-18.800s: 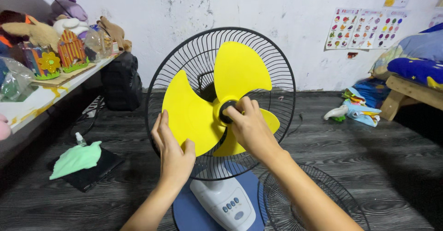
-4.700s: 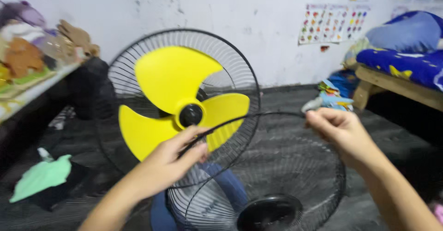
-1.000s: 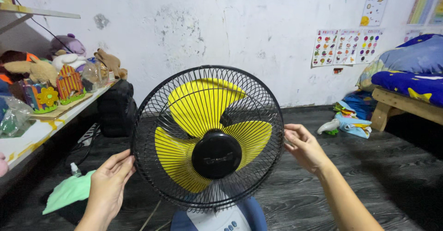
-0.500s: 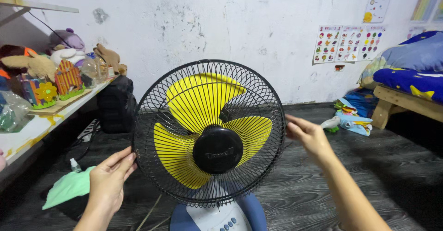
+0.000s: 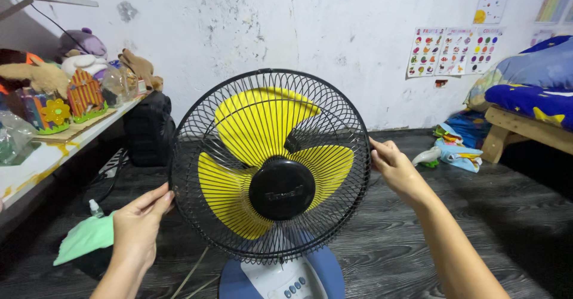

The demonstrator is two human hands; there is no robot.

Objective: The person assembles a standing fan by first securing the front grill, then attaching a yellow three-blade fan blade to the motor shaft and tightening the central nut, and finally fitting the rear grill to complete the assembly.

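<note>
A table fan stands in front of me with yellow blades (image 5: 262,120) behind a black wire front grille (image 5: 239,105) that has a round black hub cap (image 5: 282,188). Its white and blue base (image 5: 280,278) with push buttons is at the bottom edge. My left hand (image 5: 137,227) holds the grille's lower left rim, thumb in front and fingers behind. At the right rim my right hand (image 5: 397,170) has its fingers curled and pinched on the edge.
A shelf (image 5: 36,156) with stuffed toys and craft houses runs along the left wall. A black bag (image 5: 148,129) stands behind the fan. A green cloth (image 5: 86,236) and small bottle (image 5: 92,208) lie on the floor at left. A wooden bed (image 5: 525,129) and a cloth pile (image 5: 453,150) are at right.
Both hands have closed in on the grille's rim: the right hand's fingers went from spread beside it to pinched on it. The front grille, earlier held loose, now covers the blades.
</note>
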